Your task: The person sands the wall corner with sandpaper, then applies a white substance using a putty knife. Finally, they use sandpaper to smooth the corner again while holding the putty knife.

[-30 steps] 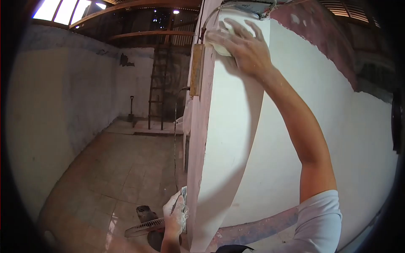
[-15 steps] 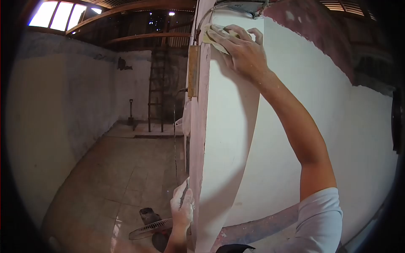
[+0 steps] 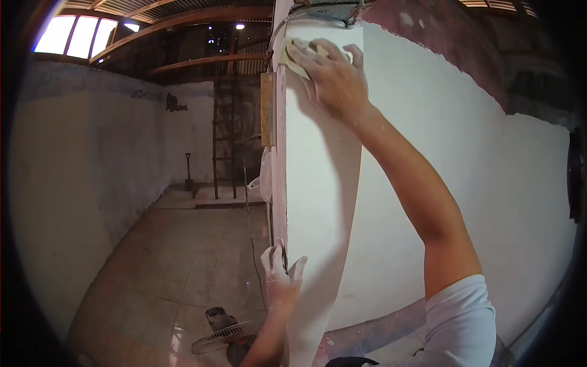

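Observation:
High on the white wall end (image 3: pixel 318 183), my right hand (image 3: pixel 333 76) presses a pale yellow sheet of sandpaper (image 3: pixel 286 56) flat against the surface, close to the left corner. Its fingers lie over the sheet and cover most of it. Lower down, my left hand (image 3: pixel 282 275), coated in white dust, rests at the wall's left edge. Its fingers point up and stand apart, with the thumb out to the right and nothing seen in its grasp. A dark strip shows beside the fingers; I cannot make out what it is.
A fan (image 3: pixel 223 333) stands on the tiled floor below my left hand. Cables and a metal box (image 3: pixel 333 11) sit above the wall end. A wooden piece (image 3: pixel 268 110) and a plastic bag (image 3: pixel 263 177) are along its edge. A ladder (image 3: pixel 224 140) and shovel (image 3: pixel 188 174) stand farther back.
My left hand has moved up and right along the wall edge, and its fingers have spread. The right hand stays on the sandpaper near the top. The view has shifted slightly.

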Tool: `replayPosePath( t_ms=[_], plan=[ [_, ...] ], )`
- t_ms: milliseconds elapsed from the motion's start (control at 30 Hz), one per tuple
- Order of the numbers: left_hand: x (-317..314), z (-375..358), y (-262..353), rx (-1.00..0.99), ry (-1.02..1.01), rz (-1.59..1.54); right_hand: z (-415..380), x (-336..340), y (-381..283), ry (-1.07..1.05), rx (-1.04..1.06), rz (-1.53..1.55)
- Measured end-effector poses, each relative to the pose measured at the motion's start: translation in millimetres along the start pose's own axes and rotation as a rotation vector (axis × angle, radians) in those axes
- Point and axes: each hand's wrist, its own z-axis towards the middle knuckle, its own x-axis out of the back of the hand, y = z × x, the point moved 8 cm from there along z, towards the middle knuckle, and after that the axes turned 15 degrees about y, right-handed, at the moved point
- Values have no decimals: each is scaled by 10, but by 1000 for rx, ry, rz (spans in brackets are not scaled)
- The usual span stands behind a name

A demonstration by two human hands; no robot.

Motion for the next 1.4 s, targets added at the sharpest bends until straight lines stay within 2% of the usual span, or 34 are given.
replayPosePath(
  t_ms=[67,233,300,400,500,533,600,633,700,867,933,1067,1133,1200,1300,1400],
  plan=[
    [12,-19,-63,-5,2,-4,-100,5,19,49,4,4],
    [-42,2,-112,14,42,-110,315,-195,146,134,-78,-90],
    [21,-54,-73,17,-8,33,110,-75,90,108,-94,-28],
    [-15,-15,-107,37,-34,12,82,-38,136,113,-32,-98],
    [-40,-29,-158,-7,-14,-47,331,-98,182,70,-153,-146],
    [-22,-34,-125,-8,-17,-41,280,-184,192,127,-80,-170],
    [8,-27,-46,-9,1,42,110,-118,205,121,-117,25],
    [-9,-35,-85,-7,-4,56,81,1,195,123,-117,-64],
    [-5,-35,-87,8,-37,63,69,60,236,-61,-223,-109],
    [-13,-40,-89,31,-38,50,174,54,343,45,-30,-152],
    [-25,-33,-103,17,-32,45,205,-1,403,-87,-58,-27],
    [-25,-30,-96,-20,-19,18,232,11,403,-185,-44,-133],
    [-10,-32,-72,-10,-24,10,335,157,325,-138,3,-176],
    [-18,-33,-102,-22,-16,14,298,91,371,-444,-181,-28],
    [-14,-39,-95,-10,-19,30,313,137,331,-445,-151,-93],
    [-8,-40,-96,-3,-34,28,264,-30,298,-349,-95,-96]
  ],
)
